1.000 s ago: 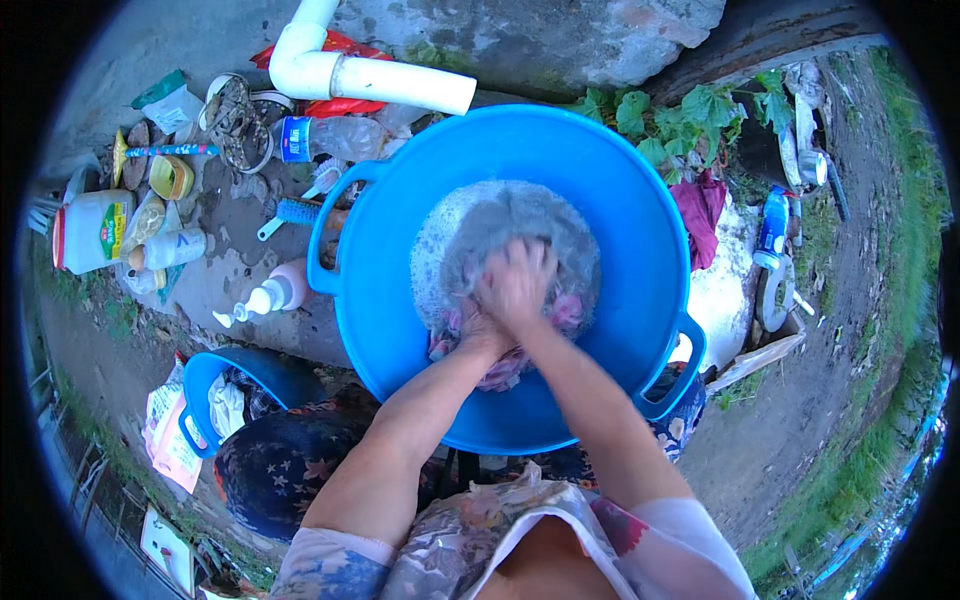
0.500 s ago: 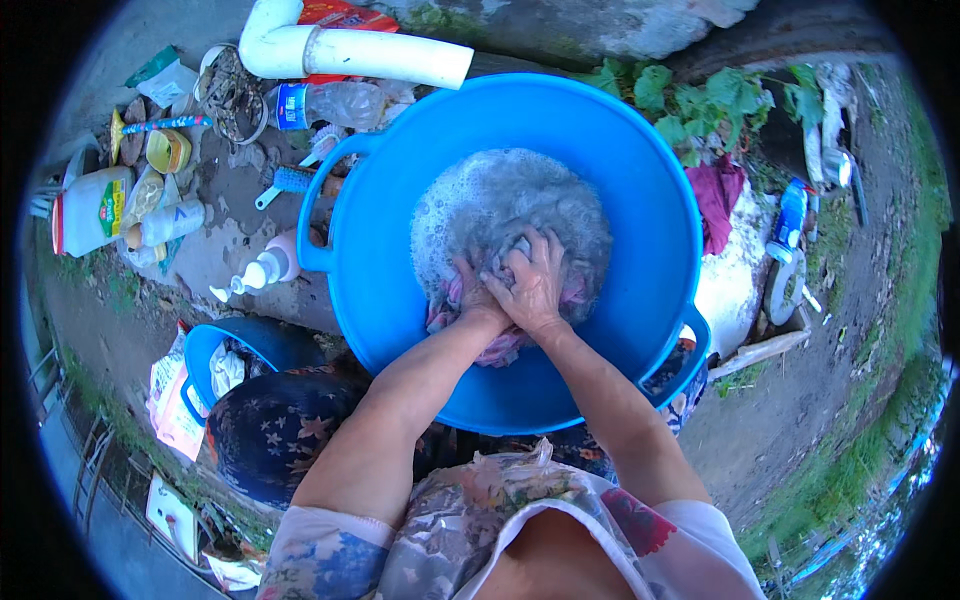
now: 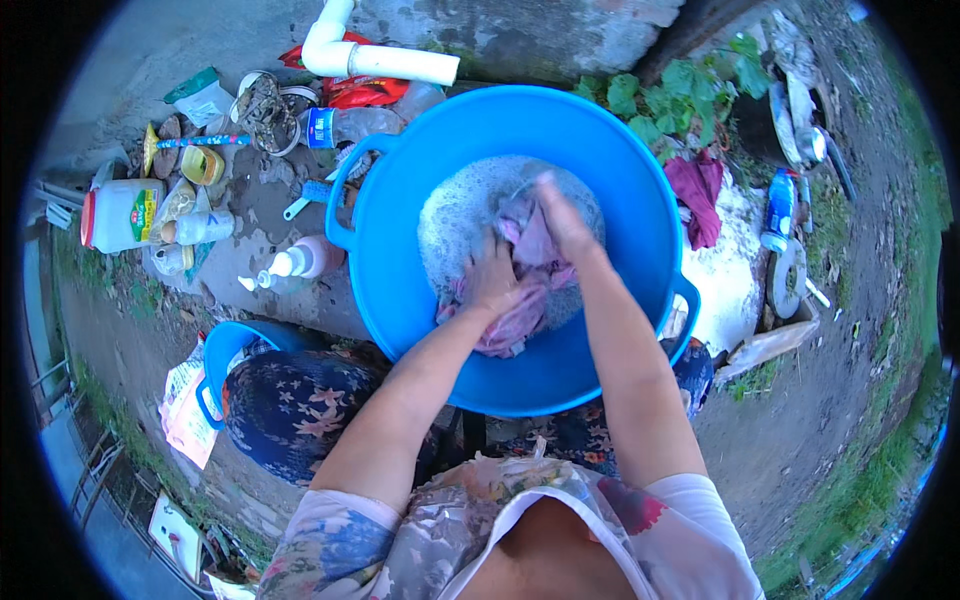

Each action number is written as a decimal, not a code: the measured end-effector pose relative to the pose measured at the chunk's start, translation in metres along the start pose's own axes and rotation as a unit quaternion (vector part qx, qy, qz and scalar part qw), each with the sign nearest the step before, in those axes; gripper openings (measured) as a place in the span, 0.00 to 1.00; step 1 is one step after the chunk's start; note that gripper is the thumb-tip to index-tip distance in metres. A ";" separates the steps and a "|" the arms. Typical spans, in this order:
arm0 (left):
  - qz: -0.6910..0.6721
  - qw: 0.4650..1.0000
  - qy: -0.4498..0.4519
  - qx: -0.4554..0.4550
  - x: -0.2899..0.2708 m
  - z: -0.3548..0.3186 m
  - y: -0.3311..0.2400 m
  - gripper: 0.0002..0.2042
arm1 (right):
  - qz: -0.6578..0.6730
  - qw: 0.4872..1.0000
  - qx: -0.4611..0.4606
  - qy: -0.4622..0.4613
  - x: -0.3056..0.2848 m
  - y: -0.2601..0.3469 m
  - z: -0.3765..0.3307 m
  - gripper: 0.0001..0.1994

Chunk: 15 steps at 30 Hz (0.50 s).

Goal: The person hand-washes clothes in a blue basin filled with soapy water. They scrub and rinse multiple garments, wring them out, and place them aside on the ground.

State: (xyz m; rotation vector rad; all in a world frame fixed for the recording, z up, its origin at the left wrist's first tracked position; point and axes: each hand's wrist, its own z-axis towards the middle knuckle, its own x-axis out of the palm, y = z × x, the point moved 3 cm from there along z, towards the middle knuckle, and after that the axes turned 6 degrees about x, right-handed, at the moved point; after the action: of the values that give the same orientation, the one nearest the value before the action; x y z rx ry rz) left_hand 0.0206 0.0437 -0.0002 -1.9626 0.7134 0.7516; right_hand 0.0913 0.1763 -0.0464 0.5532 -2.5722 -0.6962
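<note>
A big blue tub (image 3: 640, 200) stands before me with foamy grey water (image 3: 450, 210) in it. A wet pink cloth (image 3: 522, 318) lies bunched in the water, one fold lifted between my hands. My left hand (image 3: 492, 280) grips the cloth on its left side, its fingertips partly lost in the suds. My right hand (image 3: 565, 222) is at the raised fold's right edge, touching or very near it. Motion smears its fingers, so their hold is unclear.
Left of the tub are a pump bottle (image 3: 305, 258), a blue brush (image 3: 318, 192), a clear plastic bottle (image 3: 365, 125) and a white jug (image 3: 122, 215). A smaller blue bucket (image 3: 222, 345) sits by my knee. White pipe (image 3: 400, 63) runs behind; a maroon cloth (image 3: 695, 195) lies right.
My hands, earlier pressed together on the submerged cloth, have moved apart. The right has shifted up and right, and more pink cloth now shows above the water. The view has shifted slightly.
</note>
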 end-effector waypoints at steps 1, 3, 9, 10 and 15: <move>0.004 0.988 -0.147 0.052 0.008 0.000 0.009 0.40 | 0.007 0.999 -0.019 -0.039 -0.011 0.007 -0.022 0.37; -0.102 0.986 -0.106 0.077 0.015 0.013 0.025 0.34 | 0.102 0.992 -0.041 -0.055 -0.015 0.022 -0.072 0.37; -0.534 0.842 0.029 -0.073 -0.003 0.004 0.022 0.20 | 0.100 0.990 -0.102 -0.017 -0.009 -0.024 -0.096 0.37; -0.600 0.798 0.049 -0.035 -0.001 0.005 0.026 0.17 | -0.010 0.990 -0.139 -0.012 -0.003 -0.028 -0.102 0.37; -0.463 0.886 -0.007 0.026 -0.024 -0.015 0.010 0.13 | -0.326 0.894 -0.243 -0.190 0.012 -0.028 -0.133 0.42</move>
State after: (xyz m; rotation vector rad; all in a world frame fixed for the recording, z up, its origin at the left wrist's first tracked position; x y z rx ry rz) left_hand 0.0011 0.0303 0.0180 -1.9388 -0.2519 0.1443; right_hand 0.1532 0.0983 0.0464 1.2139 -2.3575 -1.7662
